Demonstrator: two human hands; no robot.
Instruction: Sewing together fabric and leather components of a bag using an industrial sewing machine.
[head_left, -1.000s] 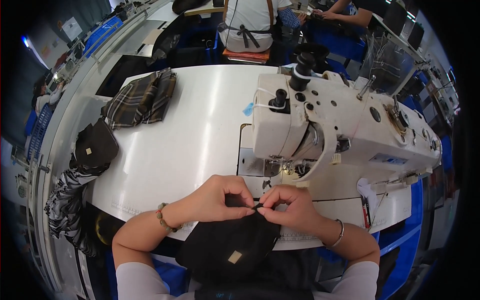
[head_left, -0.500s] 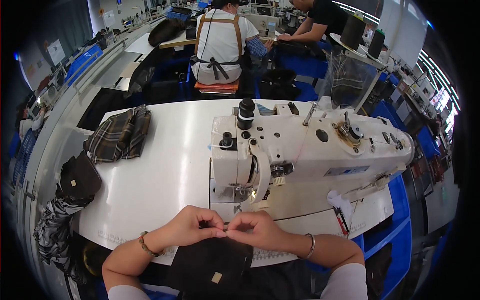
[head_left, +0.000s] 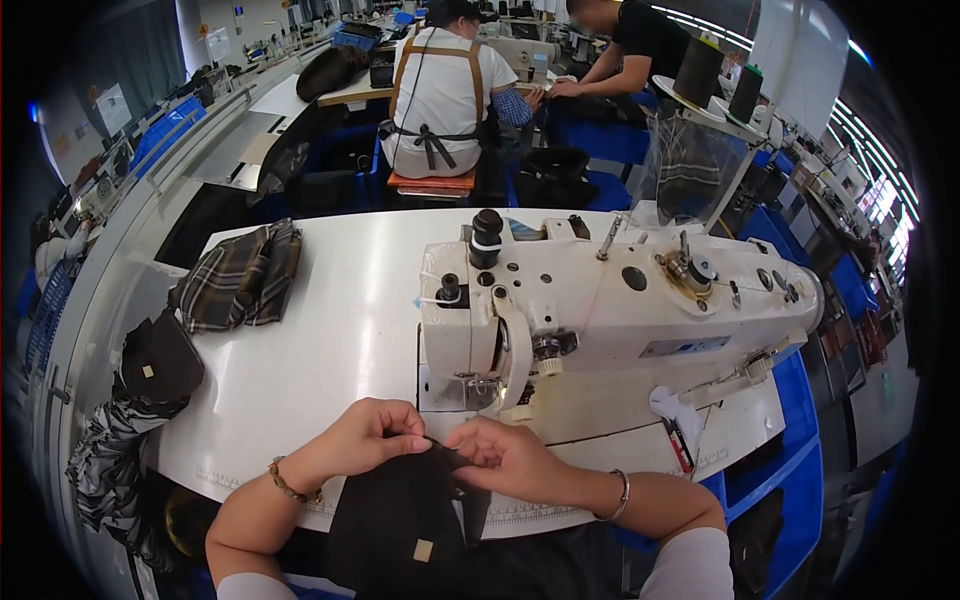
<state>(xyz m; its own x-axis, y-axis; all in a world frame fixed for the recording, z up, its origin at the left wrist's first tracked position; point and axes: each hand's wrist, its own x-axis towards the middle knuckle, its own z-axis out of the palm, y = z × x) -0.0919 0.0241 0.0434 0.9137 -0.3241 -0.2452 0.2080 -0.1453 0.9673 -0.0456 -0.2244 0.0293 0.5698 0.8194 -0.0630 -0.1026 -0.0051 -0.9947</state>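
A dark brown fabric piece (head_left: 385, 520) with a small pale label (head_left: 423, 550) hangs over the table's front edge, below both hands. My left hand (head_left: 372, 440) pinches its upper edge between thumb and fingers. Just to the right, my right hand (head_left: 512, 462) has its curled fingers closed on the same edge, with a lighter strip showing beneath them. Directly beyond my hands stands a white industrial sewing machine (head_left: 600, 315), its needle area close above my fingertips. The white worktable (head_left: 330, 340) has a printed ruler along its near edge.
Folded plaid fabric (head_left: 235, 275), a dark folded piece (head_left: 160, 365) and crumpled patterned cloth (head_left: 110, 480) lie at left. A white rag (head_left: 672, 405), red-and-black tool (head_left: 680, 445) and blue tray (head_left: 775, 460) are at right. Two co-workers (head_left: 440, 100) (head_left: 640, 45) work ahead; thread cones (head_left: 700, 75) stand behind the machine.
The view has tilted up, showing more of the room. My fingertips have moved a little apart along the fabric edge, and the fabric below now shows a lighter strip on its right side.
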